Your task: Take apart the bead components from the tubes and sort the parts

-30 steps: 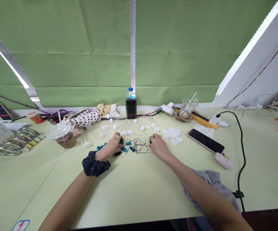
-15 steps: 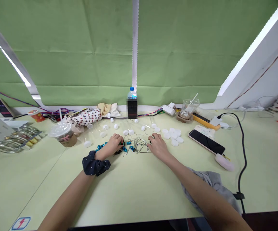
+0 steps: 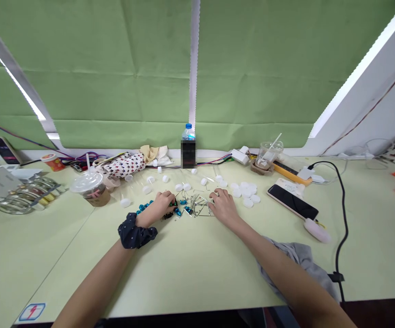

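At frame centre, the left hand (image 3: 160, 206) is beside blue pieces (image 3: 188, 209), the right hand (image 3: 223, 207) beside pins (image 3: 200, 206); grip I cannot tell; better pick singly.

From where I stand, green blinds (image 3: 265, 68) cover the far side, a pale strip (image 3: 193, 64) dividing the two widest panels and bright light showing along the slanted edges at left and right. A white wall (image 3: 378, 98) rises at far right. The pale yellow-green table (image 3: 197, 273) stretches below, a thin seam (image 3: 64, 253) crossing its left side.
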Demonstrator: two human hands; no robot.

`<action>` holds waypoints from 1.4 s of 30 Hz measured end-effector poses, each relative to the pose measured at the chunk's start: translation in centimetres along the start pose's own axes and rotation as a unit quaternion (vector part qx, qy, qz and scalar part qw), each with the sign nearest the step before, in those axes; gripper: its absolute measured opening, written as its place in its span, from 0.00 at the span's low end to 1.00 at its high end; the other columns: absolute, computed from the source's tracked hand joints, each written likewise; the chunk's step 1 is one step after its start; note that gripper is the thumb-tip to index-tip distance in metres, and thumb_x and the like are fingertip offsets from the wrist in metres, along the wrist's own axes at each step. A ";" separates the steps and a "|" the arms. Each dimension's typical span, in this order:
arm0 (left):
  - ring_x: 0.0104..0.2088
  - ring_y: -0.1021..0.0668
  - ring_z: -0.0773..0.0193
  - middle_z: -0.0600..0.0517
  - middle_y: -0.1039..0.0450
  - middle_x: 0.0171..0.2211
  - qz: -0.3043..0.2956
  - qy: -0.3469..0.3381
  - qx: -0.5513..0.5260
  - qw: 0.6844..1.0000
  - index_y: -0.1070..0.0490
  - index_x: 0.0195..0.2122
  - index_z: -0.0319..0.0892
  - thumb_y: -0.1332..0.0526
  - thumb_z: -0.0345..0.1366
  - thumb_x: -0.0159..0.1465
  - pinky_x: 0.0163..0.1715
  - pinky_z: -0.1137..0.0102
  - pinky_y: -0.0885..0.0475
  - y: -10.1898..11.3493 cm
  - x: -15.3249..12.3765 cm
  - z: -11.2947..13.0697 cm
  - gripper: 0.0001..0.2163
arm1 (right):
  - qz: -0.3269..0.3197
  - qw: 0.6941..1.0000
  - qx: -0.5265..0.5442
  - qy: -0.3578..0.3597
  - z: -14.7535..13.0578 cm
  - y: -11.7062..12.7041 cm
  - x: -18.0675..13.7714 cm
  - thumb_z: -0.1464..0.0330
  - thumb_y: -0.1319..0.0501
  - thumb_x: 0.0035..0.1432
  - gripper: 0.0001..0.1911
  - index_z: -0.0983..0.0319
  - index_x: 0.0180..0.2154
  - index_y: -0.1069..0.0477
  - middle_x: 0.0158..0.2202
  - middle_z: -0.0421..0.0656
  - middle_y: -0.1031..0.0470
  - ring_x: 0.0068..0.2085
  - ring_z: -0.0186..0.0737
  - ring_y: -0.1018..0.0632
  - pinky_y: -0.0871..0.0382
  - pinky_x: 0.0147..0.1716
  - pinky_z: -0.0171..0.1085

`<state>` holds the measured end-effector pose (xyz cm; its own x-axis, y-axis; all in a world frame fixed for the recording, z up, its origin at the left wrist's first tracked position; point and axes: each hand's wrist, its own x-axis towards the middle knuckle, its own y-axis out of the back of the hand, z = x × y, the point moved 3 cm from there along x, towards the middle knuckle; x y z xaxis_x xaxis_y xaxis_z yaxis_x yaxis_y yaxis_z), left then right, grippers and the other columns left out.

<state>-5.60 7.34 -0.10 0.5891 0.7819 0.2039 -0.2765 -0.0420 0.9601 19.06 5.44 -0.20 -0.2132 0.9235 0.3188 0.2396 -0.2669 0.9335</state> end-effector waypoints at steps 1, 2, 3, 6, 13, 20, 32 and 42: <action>0.35 0.29 0.59 0.48 0.33 0.36 0.007 -0.002 0.002 1.000 0.35 0.34 0.40 0.44 0.36 0.62 0.39 0.65 0.38 0.0 -0.1 0.0 0.05 | 0.015 1.000 -0.001 0.009 -0.1 0.1 0.0 0.69 0.41 0.57 0.08 0.62 0.39 0.28 0.48 0.51 0.33 0.51 0.50 0.34 0.40 0.49 0.48; 0.36 0.29 0.58 0.48 0.34 0.36 0.016 -0.005 0.004 1.000 0.35 0.34 0.40 0.45 0.36 0.63 0.38 0.65 0.37 0.0 -0.2 0.1 0.05 | 0.034 0.999 0.002 0.020 -0.3 0.3 0.0 0.70 0.41 0.57 0.07 0.62 0.39 0.28 0.47 0.51 0.32 0.51 0.51 0.35 0.42 0.51 0.50; 0.36 0.29 0.58 0.48 0.35 0.36 0.024 -0.006 0.007 1.000 0.36 0.35 0.40 0.45 0.37 0.63 0.38 0.64 0.37 0.0 -0.3 0.1 0.05 | 0.054 0.998 0.010 0.035 -0.5 0.4 0.0 0.70 0.42 0.57 0.07 0.62 0.38 0.28 0.47 0.51 0.32 0.52 0.51 0.35 0.45 0.53 0.52; 0.36 0.30 0.58 0.49 0.36 0.35 0.051 -0.003 0.010 0.999 0.37 0.35 0.41 0.47 0.37 0.64 0.38 0.63 0.36 0.5 -0.5 0.3 0.06 | 0.104 0.987 0.088 0.085 -1.5 0.7 -0.2 0.69 0.45 0.60 0.08 0.62 0.37 0.28 0.45 0.50 0.30 0.51 0.50 0.34 0.44 0.53 0.51; 0.36 0.31 0.62 0.50 0.39 0.37 0.098 -0.028 -0.129 0.986 0.39 0.36 0.43 0.47 0.35 0.64 0.38 0.66 0.33 2.3 -0.7 4.9 0.02 | -0.075 0.853 0.516 -0.008 -4.4 -0.2 -1.0 0.56 0.46 0.59 0.17 0.61 0.44 0.36 0.34 0.42 0.31 0.23 0.33 0.27 0.31 0.22 0.36; 0.37 0.30 0.63 0.50 0.38 0.38 0.110 0.016 -0.322 0.940 0.39 0.35 0.43 0.45 0.34 0.63 0.34 0.69 0.30 -0.5 -2.1 8.4 0.02 | -0.183 0.719 0.669 -0.047 -6.1 -1.0 -1.6 0.52 0.38 0.50 0.21 0.63 0.32 0.35 0.28 0.38 0.33 0.18 0.28 0.31 0.38 0.15 0.30; 0.36 0.23 0.63 0.48 0.28 0.40 0.174 0.185 -0.625 0.738 0.34 0.41 0.42 0.39 0.40 0.60 0.38 0.65 0.27 -1.2 -2.7 9.7 0.11 | -0.133 0.692 0.702 -0.104 -6.4 -0.2 -2.2 0.56 0.37 0.51 0.16 0.62 0.32 0.35 0.21 0.34 0.36 0.18 0.26 0.38 0.47 0.16 0.29; 0.27 0.26 0.67 0.51 0.29 0.31 0.189 0.188 -0.576 0.773 0.35 0.39 0.41 0.42 0.44 0.62 0.27 0.71 0.32 -2.4 -2.6 9.5 0.12 | -0.119 0.705 0.688 -0.125 -6.5 -1.1 -2.5 0.55 0.39 0.52 0.17 0.61 0.31 0.37 0.22 0.36 0.34 0.17 0.28 0.36 0.47 0.15 0.30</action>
<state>0.72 -0.45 -1.12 0.0987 0.9839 0.1491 -0.9949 0.1007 -0.0054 13.14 1.66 -0.92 -0.2699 0.9627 -0.0197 0.9538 0.2645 -0.1423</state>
